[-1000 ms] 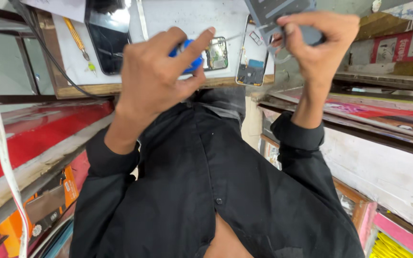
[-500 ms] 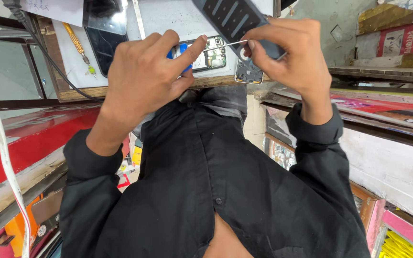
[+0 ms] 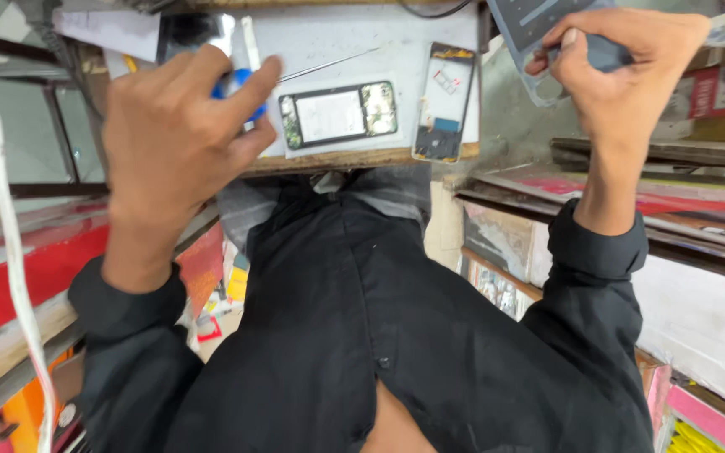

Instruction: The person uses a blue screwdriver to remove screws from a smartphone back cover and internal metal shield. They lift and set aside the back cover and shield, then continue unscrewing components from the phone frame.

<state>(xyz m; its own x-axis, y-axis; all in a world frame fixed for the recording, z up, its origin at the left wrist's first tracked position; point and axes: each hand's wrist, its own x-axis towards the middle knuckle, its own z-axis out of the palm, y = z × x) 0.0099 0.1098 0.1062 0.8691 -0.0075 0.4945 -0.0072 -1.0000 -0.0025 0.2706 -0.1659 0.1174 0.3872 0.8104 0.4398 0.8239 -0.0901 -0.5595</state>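
Observation:
My left hand [image 3: 174, 143] is closed round a blue-handled screwdriver [image 3: 241, 84]. Its thin metal shaft [image 3: 329, 63] reaches right over a white work mat [image 3: 329, 33]. My right hand [image 3: 623, 67] grips a grey flat phone panel [image 3: 534, 25] at the upper right, held clear of the shaft's tip. On the mat lies an opened phone body [image 3: 337, 113] showing its battery and board. Beside it stands a second, narrower phone frame [image 3: 445, 101]. My black shirt fills the lower half of the view.
The mat rests on a wooden bench edge [image 3: 354, 159]. A white cable [image 3: 6, 226] hangs down the left side. Red shelving [image 3: 10, 277] runs on the left, and stacked boards and boxes [image 3: 631, 201] sit on the right.
My right hand has pulled the grey panel up and to the right, away from the screwdriver tip. My left hand keeps the screwdriver and has shifted slightly left.

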